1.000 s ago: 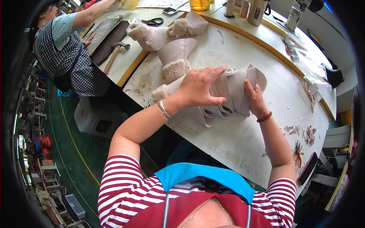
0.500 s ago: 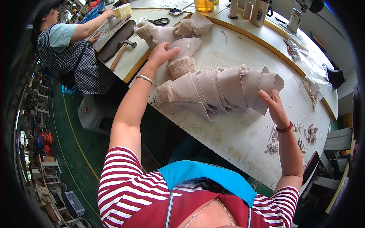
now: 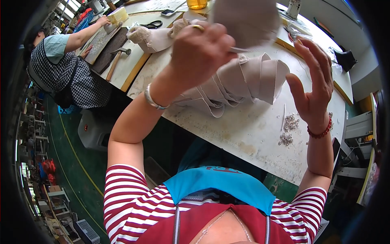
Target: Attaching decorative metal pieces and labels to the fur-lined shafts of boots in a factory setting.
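Observation:
My left hand [image 3: 199, 53] is closed on a pale grey boot upper [image 3: 245, 24] and holds it up close to me, above the table. Its top edge runs out of the picture, and its fleecy end cannot be seen. Off to the right, my right hand [image 3: 315, 81] hangs open in the air, fingers spread, touching nothing. Below and between the hands, several nested boot uppers [image 3: 260, 79] lie in an overlapping row, partly hidden by my left hand and wrist. Beyond my left hand rest other uppers with fluffy beige lining [image 3: 152, 39].
Black scissors [image 3: 152, 25], a phone [image 3: 167, 12] and a hammer [image 3: 115, 61] lie at the far left. A co-worker [image 3: 67, 69] in a checked apron works there. Scraps [image 3: 290, 126] sit on the white table [image 3: 227, 134] at right. A jar of amber liquid [image 3: 197, 3] stands far back.
My left hand has lifted one boot upper off the table, up toward me and to the right. My right hand has let go of the nested row and risen, fingers spread.

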{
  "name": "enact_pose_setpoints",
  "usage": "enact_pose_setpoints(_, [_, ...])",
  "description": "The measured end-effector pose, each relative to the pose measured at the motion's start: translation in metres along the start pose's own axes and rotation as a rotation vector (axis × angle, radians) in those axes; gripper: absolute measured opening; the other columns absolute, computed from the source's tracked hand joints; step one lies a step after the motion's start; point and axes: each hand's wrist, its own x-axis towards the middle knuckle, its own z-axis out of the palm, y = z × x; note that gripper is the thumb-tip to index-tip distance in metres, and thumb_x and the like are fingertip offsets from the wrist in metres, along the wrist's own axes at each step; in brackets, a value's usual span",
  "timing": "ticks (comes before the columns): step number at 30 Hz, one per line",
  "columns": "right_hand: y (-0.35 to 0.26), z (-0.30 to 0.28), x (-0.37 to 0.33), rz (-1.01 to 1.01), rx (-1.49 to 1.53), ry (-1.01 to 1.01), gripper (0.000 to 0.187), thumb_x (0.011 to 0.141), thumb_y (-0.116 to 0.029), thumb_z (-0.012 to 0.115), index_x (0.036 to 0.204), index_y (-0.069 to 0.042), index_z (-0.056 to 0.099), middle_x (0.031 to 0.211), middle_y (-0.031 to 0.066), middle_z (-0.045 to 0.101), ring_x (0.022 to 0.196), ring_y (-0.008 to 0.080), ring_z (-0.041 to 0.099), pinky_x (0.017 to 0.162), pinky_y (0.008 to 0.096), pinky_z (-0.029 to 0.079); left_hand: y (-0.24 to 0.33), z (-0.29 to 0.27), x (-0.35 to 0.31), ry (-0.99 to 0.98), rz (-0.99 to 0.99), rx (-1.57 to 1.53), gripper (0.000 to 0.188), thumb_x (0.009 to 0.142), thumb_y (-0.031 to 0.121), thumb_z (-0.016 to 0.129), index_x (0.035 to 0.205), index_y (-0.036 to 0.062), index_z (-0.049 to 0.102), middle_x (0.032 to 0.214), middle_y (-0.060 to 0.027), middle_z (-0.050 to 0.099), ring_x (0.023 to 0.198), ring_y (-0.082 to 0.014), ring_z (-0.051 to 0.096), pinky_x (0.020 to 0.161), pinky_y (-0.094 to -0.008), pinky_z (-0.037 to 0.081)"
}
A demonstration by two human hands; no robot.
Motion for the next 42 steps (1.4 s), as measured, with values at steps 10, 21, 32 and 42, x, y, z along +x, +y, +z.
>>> enact_pose_setpoints(10, [-0.011, -0.042, -0.027, 1.062, 0.886, -0.132, 0.035, 0.099, -0.03, 0.055, 0.116, 0.0, 0.063, 0.101, 0.0057, 0.066, 0.091, 0.0113, 0.063, 0.08, 0.0262, 0.051, 0.125, 0.034, 0.05, 0.362, 0.388, -0.264, 0.019, 0.08, 0.024, 0.066, 0.099, 0.0218, 0.062, 0.096, -0.0002, 0.055, 0.083, -0.0176, 0.055, 0.068, -0.0292, 0.051])
enact_pose_setpoints(21, [0.07, -0.004, -0.147, 1.267, 0.731, -0.226, 0.034, 0.096, -0.029, 0.055, 0.104, 0.003, 0.064, 0.087, 0.0079, 0.063, 0.077, 0.0125, 0.057, 0.071, 0.0261, 0.048, 0.026, 0.055, -0.08, -0.431, -0.326, -0.396, 0.091, 0.066, 0.046, 0.081, 0.144, 0.0138, 0.048, 0.14, -0.0149, 0.052, 0.127, -0.0347, 0.051, 0.107, -0.0468, 0.039])
enact_pose_setpoints(32, [0.057, 0.101, -0.104, 1.686, 1.609, -0.118, 0.04, 0.088, -0.033, 0.057, 0.108, 0.001, 0.065, 0.097, 0.0133, 0.068, 0.082, 0.0226, 0.069, 0.071, 0.0338, 0.059, 0.018, 0.065, -0.085, -0.529, -0.467, -0.56, 0.099, 0.061, 0.038, 0.085, 0.146, 0.0094, 0.044, 0.136, -0.0148, 0.056, 0.121, -0.0324, 0.057, 0.1, -0.0429, 0.045])
enact_pose_setpoints(42, [0.056, 0.121, -0.109, 1.598, 1.715, -0.312, 0.073, 0.1, -0.06, 0.046, 0.144, -0.002, 0.043, 0.135, 0.0163, 0.057, 0.119, 0.0256, 0.061, 0.099, 0.0407, 0.053, -0.001, 0.081, -0.087, -0.413, -0.479, -0.632, 0.081, 0.074, 0.049, 0.076, 0.14, 0.0073, 0.051, 0.125, -0.0152, 0.059, 0.11, -0.0316, 0.06, 0.094, -0.041, 0.049])
